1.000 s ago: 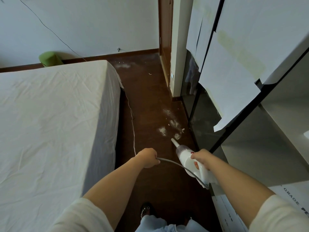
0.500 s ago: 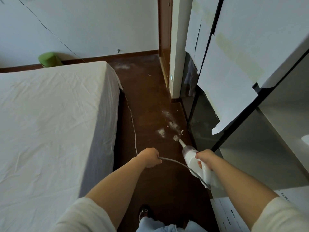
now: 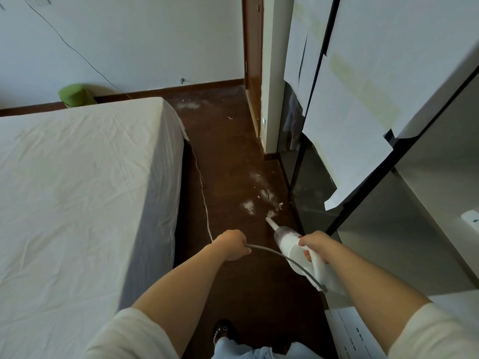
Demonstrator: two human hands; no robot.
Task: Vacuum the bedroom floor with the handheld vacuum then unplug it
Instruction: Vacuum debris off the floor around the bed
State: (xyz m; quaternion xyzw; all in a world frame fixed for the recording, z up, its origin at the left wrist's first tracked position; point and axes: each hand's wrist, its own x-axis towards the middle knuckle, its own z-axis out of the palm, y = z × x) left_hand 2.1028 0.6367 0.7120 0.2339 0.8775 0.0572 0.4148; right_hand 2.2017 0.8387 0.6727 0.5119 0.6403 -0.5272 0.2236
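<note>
A white handheld vacuum [image 3: 290, 244] points down at the dark brown floor [image 3: 233, 156], its narrow nozzle tip touching a patch of white dust [image 3: 272, 212]. My right hand [image 3: 315, 244] grips the vacuum's handle. My left hand [image 3: 233, 244] holds the grey power cord [image 3: 272, 251], which arcs from my fist back to the rear of the vacuum. The rest of the cord [image 3: 204, 200] runs away along the foot of the bed. More white dust [image 3: 248, 204] and crumbs lie just beyond the nozzle.
A bed with a white sheet [image 3: 77, 190] fills the left. On the right stands a dark-framed wardrobe with white paper sheets [image 3: 344, 141] taped on. Another dust patch [image 3: 188, 104] lies near the far skirting. A green round object [image 3: 74, 94] sits behind the bed. My shoe [image 3: 223, 330] shows below.
The vacuum has moved forward and a little right, so its nozzle now reaches the dust patch by the wardrobe. Both hands keep their grips.
</note>
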